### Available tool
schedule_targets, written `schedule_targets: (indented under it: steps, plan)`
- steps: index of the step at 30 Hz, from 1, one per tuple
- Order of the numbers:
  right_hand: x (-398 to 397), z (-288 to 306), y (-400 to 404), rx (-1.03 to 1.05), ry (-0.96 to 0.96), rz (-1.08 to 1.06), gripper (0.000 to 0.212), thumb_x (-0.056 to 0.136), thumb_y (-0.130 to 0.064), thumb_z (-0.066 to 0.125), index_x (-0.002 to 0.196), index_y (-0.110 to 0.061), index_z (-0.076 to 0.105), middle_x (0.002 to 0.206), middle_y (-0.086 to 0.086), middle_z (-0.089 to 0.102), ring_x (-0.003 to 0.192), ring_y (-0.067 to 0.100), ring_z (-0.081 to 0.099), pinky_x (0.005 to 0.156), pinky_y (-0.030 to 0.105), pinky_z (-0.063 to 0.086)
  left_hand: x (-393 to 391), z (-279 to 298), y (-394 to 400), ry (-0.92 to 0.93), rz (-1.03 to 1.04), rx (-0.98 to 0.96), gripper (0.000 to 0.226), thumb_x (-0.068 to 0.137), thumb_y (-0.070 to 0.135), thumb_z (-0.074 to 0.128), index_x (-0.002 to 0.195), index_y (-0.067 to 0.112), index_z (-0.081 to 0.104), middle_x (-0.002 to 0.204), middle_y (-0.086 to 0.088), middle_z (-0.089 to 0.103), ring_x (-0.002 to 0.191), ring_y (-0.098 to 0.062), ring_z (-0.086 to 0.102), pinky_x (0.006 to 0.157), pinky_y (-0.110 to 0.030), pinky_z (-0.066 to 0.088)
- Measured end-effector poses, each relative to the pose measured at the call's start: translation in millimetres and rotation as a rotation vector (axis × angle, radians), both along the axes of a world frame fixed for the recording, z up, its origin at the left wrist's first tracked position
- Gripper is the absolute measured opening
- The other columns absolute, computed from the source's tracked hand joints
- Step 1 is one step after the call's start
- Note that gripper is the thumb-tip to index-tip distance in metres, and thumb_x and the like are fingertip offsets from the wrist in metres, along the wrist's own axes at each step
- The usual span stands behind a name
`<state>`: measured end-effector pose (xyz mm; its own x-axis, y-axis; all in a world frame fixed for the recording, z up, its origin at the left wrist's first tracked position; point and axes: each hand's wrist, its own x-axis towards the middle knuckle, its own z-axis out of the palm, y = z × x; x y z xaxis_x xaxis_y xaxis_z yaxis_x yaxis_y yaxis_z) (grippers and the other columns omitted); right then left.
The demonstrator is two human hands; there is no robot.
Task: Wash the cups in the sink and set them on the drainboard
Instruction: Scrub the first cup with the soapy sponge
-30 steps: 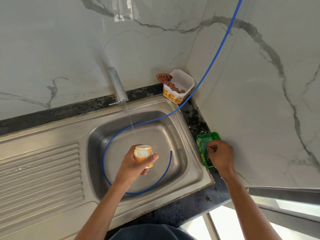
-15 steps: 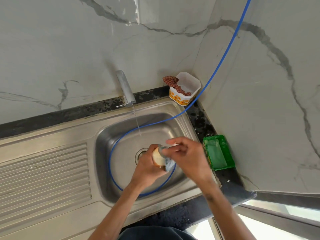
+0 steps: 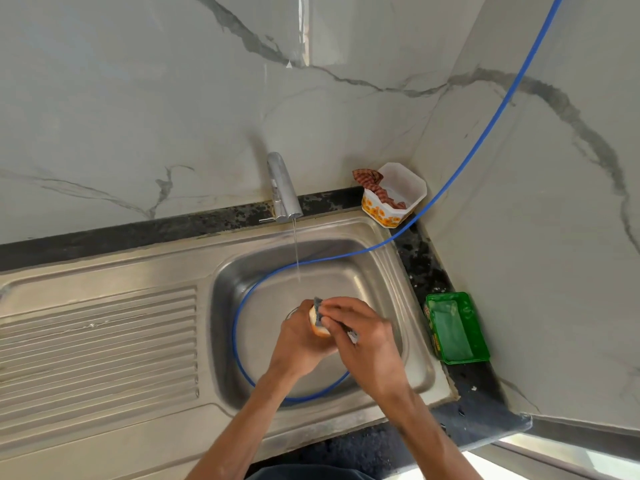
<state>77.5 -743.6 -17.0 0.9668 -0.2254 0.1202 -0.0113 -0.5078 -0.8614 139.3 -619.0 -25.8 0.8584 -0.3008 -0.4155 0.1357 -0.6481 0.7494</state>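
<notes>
My left hand (image 3: pixel 300 344) grips a small white and orange cup (image 3: pixel 317 323) over the steel sink basin (image 3: pixel 374 282). Pressed against the cup's side is a grey scrub pad (image 3: pixel 319 307), which my right hand (image 3: pixel 363 336) holds. Most of the cup is hidden behind my fingers. A thin stream of water runs from the tap (image 3: pixel 284 188) into the basin just beyond my hands. The ribbed drainboard (image 3: pixel 100 344) lies to the left with nothing on it.
A blue hose (image 3: pixel 460 168) comes down from the upper right and loops inside the basin. A green soap tray (image 3: pixel 455 329) sits on the dark counter right of the sink. A white flowered tub (image 3: pixel 394 197) with a checked cloth stands in the back corner.
My right hand left the green tray with the scrub pad and came to the cup. The cup was turned on its side in my left hand.
</notes>
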Motion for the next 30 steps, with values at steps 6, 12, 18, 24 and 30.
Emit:
schedule_targets:
  steps: [6, 12, 18, 24, 30]
  plan:
    - [1.5, -3.8, -9.1, -0.029, -0.006, 0.055, 0.024, 0.097, -0.007, 0.072, 0.118, -0.016, 0.080, 0.127, -0.010, 0.071, 0.120, 0.006, 0.066, 0.101, 0.027, 0.056, -6.0, 3.6, -2.9, -0.010, -0.113, 0.015, 0.027, 0.076, 0.035, 0.083, 0.091, 0.037, 0.061, 0.084, 0.015, 0.070, 0.075, 0.007, 0.065, 0.063, -0.012, 0.049]
    - [0.6, 2.1, 5.9, -0.033, 0.010, 0.062, 0.030, 0.100, -0.005, 0.066, 0.128, -0.014, 0.074, 0.137, -0.009, 0.067, 0.131, -0.007, 0.056, 0.111, 0.016, 0.045, -4.3, 3.7, -2.1, -0.037, -0.004, 0.060, 0.019, 0.085, 0.023, 0.074, 0.083, 0.034, 0.059, 0.078, 0.011, 0.070, 0.072, -0.002, 0.065, 0.062, -0.017, 0.052]
    - [-2.8, -10.7, 6.5, -0.172, -0.032, 0.112, 0.027, 0.102, -0.006, 0.063, 0.126, -0.011, 0.074, 0.131, -0.003, 0.072, 0.132, 0.002, 0.059, 0.112, 0.023, 0.047, -8.1, -0.4, 2.3, -0.076, -0.100, 0.132, 0.008, 0.089, 0.024, 0.066, 0.082, 0.024, 0.061, 0.069, 0.012, 0.063, 0.065, -0.009, 0.063, 0.055, -0.017, 0.044]
    - [30.7, 7.3, -3.1, 0.187, 0.341, 0.088, 0.018, 0.102, -0.036, 0.062, 0.118, -0.033, 0.071, 0.113, -0.020, 0.073, 0.112, -0.001, 0.066, 0.103, 0.030, 0.053, -5.1, -8.0, 1.0, -0.229, -0.097, 0.111, 0.055, 0.064, 0.064, 0.072, 0.112, 0.038, 0.064, 0.101, 0.018, 0.064, 0.100, -0.004, 0.055, 0.082, -0.026, 0.054]
    - [22.4, 9.5, 1.7, 0.406, 0.473, -0.106, 0.049, 0.077, -0.059, 0.085, 0.119, -0.039, 0.070, 0.106, -0.018, 0.075, 0.100, -0.003, 0.071, 0.091, 0.028, 0.061, -13.2, -17.5, 11.8, -0.327, -0.047, 0.098, 0.075, 0.063, 0.071, 0.074, 0.127, 0.035, 0.057, 0.131, 0.014, 0.042, 0.117, -0.010, 0.040, 0.097, -0.032, 0.045]
